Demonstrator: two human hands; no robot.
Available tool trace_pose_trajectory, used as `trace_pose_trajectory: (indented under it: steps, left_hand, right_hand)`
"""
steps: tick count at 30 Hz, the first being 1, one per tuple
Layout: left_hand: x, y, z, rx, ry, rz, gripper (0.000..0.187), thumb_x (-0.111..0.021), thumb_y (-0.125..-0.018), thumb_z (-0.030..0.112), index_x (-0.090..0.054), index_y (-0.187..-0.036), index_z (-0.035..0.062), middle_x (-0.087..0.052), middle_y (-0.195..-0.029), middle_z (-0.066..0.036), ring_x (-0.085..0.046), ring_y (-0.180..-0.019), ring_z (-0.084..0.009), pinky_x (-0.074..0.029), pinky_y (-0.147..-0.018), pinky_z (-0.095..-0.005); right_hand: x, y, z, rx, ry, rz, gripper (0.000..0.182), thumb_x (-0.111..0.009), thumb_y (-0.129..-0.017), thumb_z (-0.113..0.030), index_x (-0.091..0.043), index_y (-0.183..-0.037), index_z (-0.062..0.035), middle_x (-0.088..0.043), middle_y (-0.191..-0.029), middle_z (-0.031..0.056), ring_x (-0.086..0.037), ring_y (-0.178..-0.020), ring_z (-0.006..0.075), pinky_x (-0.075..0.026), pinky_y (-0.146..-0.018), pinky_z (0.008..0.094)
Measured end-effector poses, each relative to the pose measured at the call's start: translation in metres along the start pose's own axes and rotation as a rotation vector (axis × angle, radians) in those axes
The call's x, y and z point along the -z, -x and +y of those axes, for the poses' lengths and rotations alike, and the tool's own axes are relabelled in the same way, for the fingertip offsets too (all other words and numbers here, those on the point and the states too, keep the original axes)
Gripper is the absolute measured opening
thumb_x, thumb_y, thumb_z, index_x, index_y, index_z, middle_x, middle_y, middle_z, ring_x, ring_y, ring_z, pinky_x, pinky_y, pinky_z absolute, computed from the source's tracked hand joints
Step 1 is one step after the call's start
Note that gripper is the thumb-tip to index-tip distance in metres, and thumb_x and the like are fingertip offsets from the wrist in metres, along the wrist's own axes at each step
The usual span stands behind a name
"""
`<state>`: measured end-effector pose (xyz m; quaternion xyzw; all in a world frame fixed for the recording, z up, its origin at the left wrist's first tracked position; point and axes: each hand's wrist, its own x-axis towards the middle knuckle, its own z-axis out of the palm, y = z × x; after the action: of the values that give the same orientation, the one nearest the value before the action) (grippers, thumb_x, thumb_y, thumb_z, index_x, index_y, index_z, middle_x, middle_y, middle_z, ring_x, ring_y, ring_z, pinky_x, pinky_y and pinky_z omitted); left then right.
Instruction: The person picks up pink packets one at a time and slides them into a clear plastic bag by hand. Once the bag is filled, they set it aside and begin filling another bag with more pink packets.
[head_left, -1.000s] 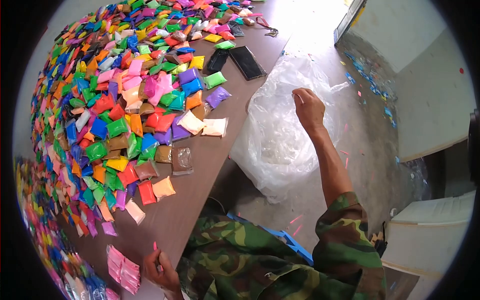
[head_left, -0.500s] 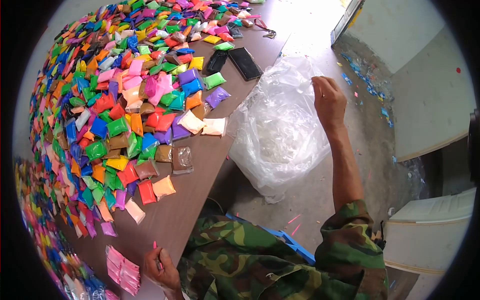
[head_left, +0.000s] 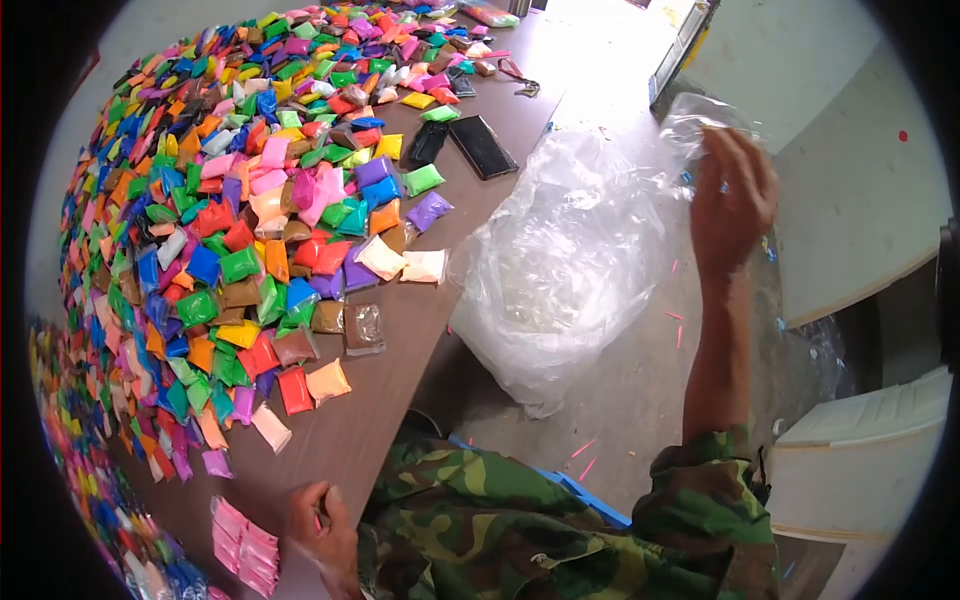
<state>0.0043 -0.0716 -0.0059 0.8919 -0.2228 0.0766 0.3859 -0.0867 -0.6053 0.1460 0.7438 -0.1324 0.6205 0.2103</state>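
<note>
My right hand point(head_left: 735, 200) is raised beyond the table edge, fingers closed on a clear plastic bag point(head_left: 695, 120) that spreads out behind them. To its left, a large clear plastic sack point(head_left: 560, 270) hangs beside the table, mouth open, with crumpled clear plastic inside. My left hand point(head_left: 325, 535) rests at the near table edge, curled, with a bit of a small pink piece showing between the fingers. Just left of it lies a stack of pink packets point(head_left: 245, 545).
A big heap of colourful small packets point(head_left: 230, 260) covers the left of the brown table point(head_left: 370, 400). A black phone point(head_left: 482, 147) and a black case point(head_left: 428, 143) lie near its right edge. Pink scraps point(head_left: 587, 468) and a blue stool edge point(head_left: 590, 497) show below.
My right hand has moved right, away from the sack's rim, and a clear plastic bag now shows spread out at its fingers. My left hand has stayed in nearly the same place.
</note>
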Motion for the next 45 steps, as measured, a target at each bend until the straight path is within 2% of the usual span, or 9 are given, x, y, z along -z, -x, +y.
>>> trace_pose_trajectory:
  steps: [6, 15, 18, 22, 25, 30, 35, 39, 45]
  left_hand:
    - [-0.008, -0.024, 0.018, -0.057, 0.173, -0.109, 0.03, -0.086, -0.084, 0.004, -0.071, -0.11, 0.0008, -0.071, -0.093, -0.01, -0.065, -0.071, -0.0203, -0.053, -0.061, -0.0314]
    - [-0.057, -0.092, 0.107, -0.099, 0.251, -0.34, 0.088, -0.09, -0.078, 0.008, -0.048, -0.156, 0.0066, -0.056, -0.154, -0.018, -0.073, -0.104, -0.0249, -0.061, -0.078, -0.0353]
    - [-0.073, -0.108, 0.115, -0.548, -0.093, -0.34, 0.076, -0.084, -0.085, 0.01, -0.052, -0.154, 0.0094, -0.053, -0.158, -0.019, -0.072, -0.113, -0.035, -0.061, -0.089, -0.0388]
    - [-0.098, -0.105, 0.105, -0.451, 0.159, -0.31, 0.048, -0.075, -0.093, 0.007, -0.067, -0.14, 0.0077, -0.067, -0.139, -0.019, -0.069, -0.118, -0.0415, -0.058, -0.096, -0.0463]
    - [-0.104, -0.099, 0.096, -0.346, 0.259, -0.267, 0.042, -0.075, -0.093, 0.005, -0.07, -0.135, 0.0058, -0.071, -0.132, -0.02, -0.071, -0.116, -0.0404, -0.058, -0.098, -0.0462]
    - [-0.082, -0.094, 0.108, -0.292, 0.269, -0.253, 0.043, -0.073, -0.094, 0.002, -0.067, -0.137, 0.0003, -0.071, -0.131, -0.021, -0.073, -0.114, -0.035, -0.059, -0.096, -0.0398]
    - [-0.05, -0.098, 0.088, -0.021, 0.419, -0.062, 0.042, -0.069, -0.1, 0.003, -0.063, -0.141, -0.0054, -0.073, -0.125, -0.016, -0.072, -0.101, -0.0208, -0.06, -0.081, -0.0327]
    - [-0.02, -0.105, 0.088, 0.107, 0.582, 0.078, 0.041, -0.067, -0.105, 0.01, -0.062, -0.141, -0.0086, -0.074, -0.121, -0.015, -0.07, -0.093, -0.0147, -0.058, -0.07, -0.0261]
    - [0.008, -0.088, 0.03, 0.269, 0.73, 0.176, 0.039, -0.065, -0.103, 0.007, -0.063, -0.139, -0.0098, -0.074, -0.118, -0.014, -0.07, -0.091, -0.0144, -0.057, -0.07, -0.0272]
  right_hand:
    - [0.017, 0.002, -0.034, -0.136, -0.345, -0.262, 0.019, -0.08, -0.087, 0.002, -0.081, -0.104, -0.0063, -0.077, -0.102, 0.0128, -0.074, -0.096, 0.0296, -0.057, -0.085, 0.0373]
    - [0.053, 0.072, -0.177, -0.107, -0.987, -0.549, 0.025, -0.075, -0.073, -0.002, -0.075, -0.097, -0.0079, -0.072, -0.098, 0.0065, -0.07, -0.088, 0.0267, -0.056, -0.075, 0.0379]
    - [0.072, 0.08, -0.196, -0.137, -1.083, -0.529, 0.027, -0.074, -0.073, -0.001, -0.076, -0.1, -0.0064, -0.072, -0.104, 0.0095, -0.072, -0.095, 0.0284, -0.057, -0.08, 0.0388]
    - [0.081, 0.102, -0.179, -0.242, -1.011, -0.454, 0.034, -0.073, -0.071, 0.001, -0.077, -0.105, -0.0034, -0.072, -0.113, 0.0148, -0.072, -0.101, 0.0322, -0.058, -0.083, 0.0409]
    - [0.056, 0.149, -0.149, -0.501, -0.6, -0.622, 0.047, -0.079, -0.083, -0.009, -0.071, -0.13, -0.0083, -0.061, -0.14, 0.0252, -0.064, -0.122, 0.0409, -0.056, -0.096, 0.0464]
    - [-0.013, 0.234, -0.11, -0.337, -0.221, -1.017, 0.071, -0.089, -0.082, -0.03, -0.062, -0.143, -0.0077, -0.055, -0.15, 0.0246, -0.057, -0.133, 0.0449, -0.052, -0.105, 0.054]
    - [-0.084, 0.258, -0.069, -0.7, -0.183, -1.193, 0.061, -0.083, -0.086, -0.04, -0.069, -0.124, 0.0059, -0.068, -0.129, 0.0298, -0.066, -0.12, 0.0476, -0.054, -0.103, 0.0518]
    - [-0.131, 0.332, -0.023, -1.32, -0.417, -1.14, 0.081, -0.08, -0.089, -0.049, -0.061, -0.144, 0.0079, -0.069, -0.139, 0.0259, -0.066, -0.13, 0.0382, -0.051, -0.109, 0.0439]
    - [-0.102, 0.302, -0.013, -0.767, -0.148, -0.7, 0.057, -0.081, -0.094, -0.035, -0.067, -0.131, 0.006, -0.067, -0.135, 0.0257, -0.061, -0.131, 0.041, -0.046, -0.114, 0.0458]
